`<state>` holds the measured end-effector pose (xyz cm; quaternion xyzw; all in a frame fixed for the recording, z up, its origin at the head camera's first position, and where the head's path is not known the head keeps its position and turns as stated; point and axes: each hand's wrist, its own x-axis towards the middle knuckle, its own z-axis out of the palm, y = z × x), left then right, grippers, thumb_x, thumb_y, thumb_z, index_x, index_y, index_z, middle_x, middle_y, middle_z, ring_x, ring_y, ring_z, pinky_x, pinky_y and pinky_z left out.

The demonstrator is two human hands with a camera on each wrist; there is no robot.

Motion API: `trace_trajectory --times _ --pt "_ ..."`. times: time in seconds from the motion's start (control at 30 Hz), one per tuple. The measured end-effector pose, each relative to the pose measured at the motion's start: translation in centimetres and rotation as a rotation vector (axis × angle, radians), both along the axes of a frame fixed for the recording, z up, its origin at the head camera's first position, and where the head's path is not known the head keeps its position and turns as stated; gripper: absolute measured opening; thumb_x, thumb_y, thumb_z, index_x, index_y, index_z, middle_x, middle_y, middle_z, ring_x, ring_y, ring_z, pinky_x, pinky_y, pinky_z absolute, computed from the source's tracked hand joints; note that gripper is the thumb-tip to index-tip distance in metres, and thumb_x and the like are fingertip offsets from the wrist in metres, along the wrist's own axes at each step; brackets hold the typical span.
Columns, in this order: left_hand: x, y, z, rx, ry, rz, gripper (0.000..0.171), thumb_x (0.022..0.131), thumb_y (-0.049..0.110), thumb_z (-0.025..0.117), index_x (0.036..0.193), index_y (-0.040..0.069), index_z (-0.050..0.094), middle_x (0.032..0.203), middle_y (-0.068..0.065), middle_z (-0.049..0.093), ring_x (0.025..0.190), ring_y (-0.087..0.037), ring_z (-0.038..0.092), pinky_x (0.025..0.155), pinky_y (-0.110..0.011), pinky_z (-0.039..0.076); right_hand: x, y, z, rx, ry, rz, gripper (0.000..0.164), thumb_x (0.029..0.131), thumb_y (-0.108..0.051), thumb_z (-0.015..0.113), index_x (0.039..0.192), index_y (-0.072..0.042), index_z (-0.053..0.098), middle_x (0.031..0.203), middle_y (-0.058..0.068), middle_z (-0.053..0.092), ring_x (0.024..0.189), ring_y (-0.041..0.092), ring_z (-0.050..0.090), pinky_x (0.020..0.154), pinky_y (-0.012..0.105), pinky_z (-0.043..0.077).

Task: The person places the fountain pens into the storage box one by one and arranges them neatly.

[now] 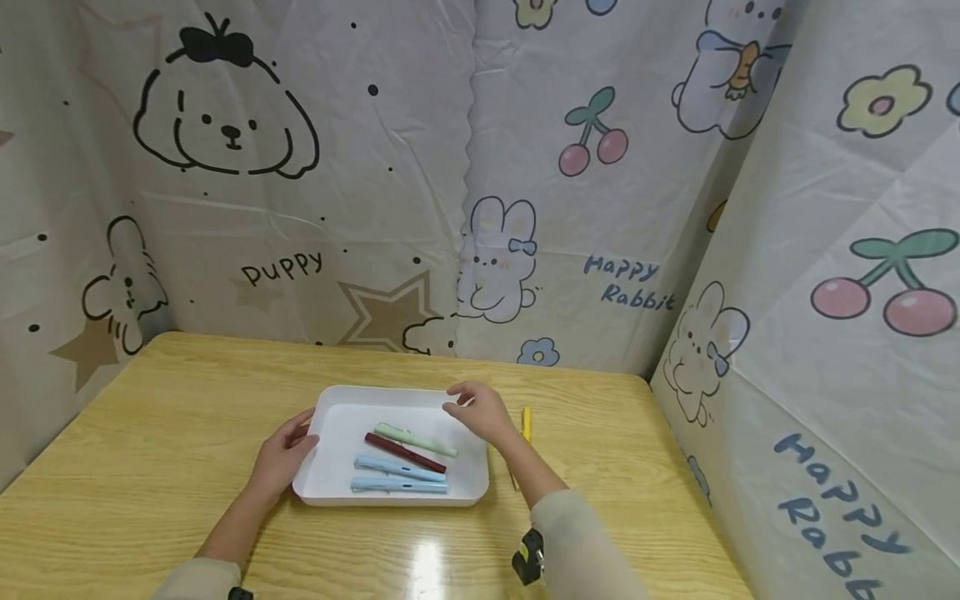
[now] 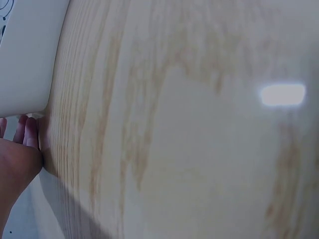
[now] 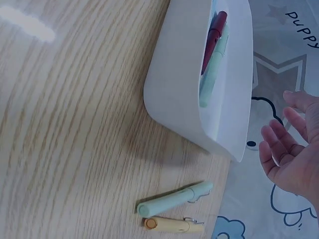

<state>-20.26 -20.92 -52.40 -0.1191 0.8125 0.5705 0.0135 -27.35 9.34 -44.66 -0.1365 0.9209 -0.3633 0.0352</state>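
Directly against left fingers [image 2: 31,133]: tray [image 1: 348,421]

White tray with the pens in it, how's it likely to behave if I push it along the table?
The white tray would probably slide rather than tip, given its broad, shallow shape. It looks fairly rigid, as its walls hold their form. The four pens inside lie loose and look slim and rounded, so they may well roll or shift.

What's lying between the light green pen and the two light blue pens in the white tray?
A dark red pen lies between the light green pen and the light blue pens; the head view shows it.
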Motion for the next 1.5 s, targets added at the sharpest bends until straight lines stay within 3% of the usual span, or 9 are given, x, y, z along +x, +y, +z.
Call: trace_trajectory --times 0.97,1.5 --pt "0.2 0.1 0.1 0.016 -0.001 -0.008 0.053 0.097 0.018 0.047 0.147 0.012 0.029 0.140 -0.026 0.039 0.127 -0.037 0.039 0.103 -0.047 0.036 -0.2 5.4 -0.1 -0.065 -0.036 -0.155 0.032 0.088 -0.022 0.064 0.115 -0.004 0.064 0.097 0.011 0.062 0.084 0.019 0.055 0.066 0.027 0.047" --pt "0.1 0.1 0.1 0.024 -0.002 0.002 0.053 0.097 0.018 0.046 0.147 0.012 0.030 0.141 -0.026 0.038 0.129 -0.038 0.037 0.105 -0.050 0.035 0.3 8.4 -2.0 -0.081 -0.038 -0.240 0.034 0.087 -0.019 0.064 0.114 0.001 0.063 0.100 0.015 0.061 0.087 0.022 0.056 0.065 0.026 0.047"
